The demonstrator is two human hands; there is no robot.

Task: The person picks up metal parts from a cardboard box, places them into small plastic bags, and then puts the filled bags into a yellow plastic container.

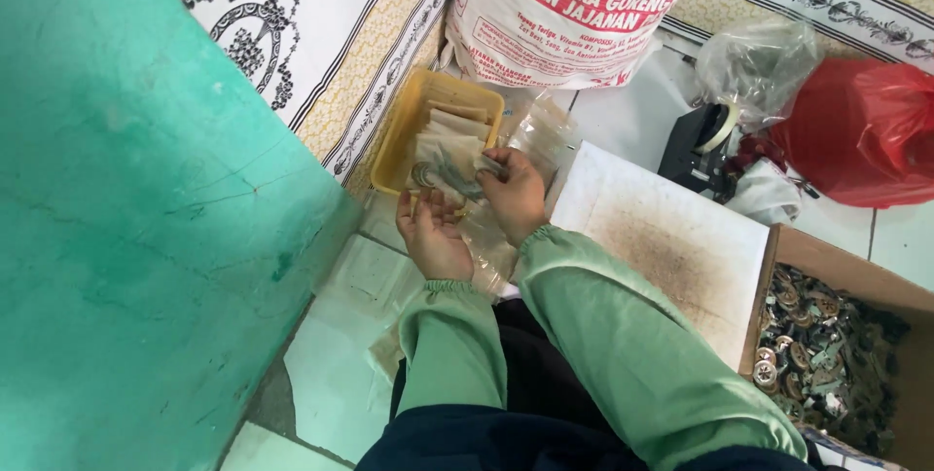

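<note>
Nearest the camera are the green sleeves (623,335) of the person, running forward to both hands above the tiled floor (331,374). Largest around them is the teal wall (126,189) close on the left, then the white printed sack (574,9) ahead, the stained white board (671,247) to the right and the cardboard box of small metal parts (827,344) beyond it. The yellow tray (404,130) holds flat beige packets. The left hand (433,233) lies spread, palm up, just below the tray. The right hand (513,189) pinches a small grey part (457,179) at the tray's near edge, over a clear plastic bag (501,242). Keeping the pinch low over the open palm seems wise. Free room lies mainly to the right, over the board.
</note>
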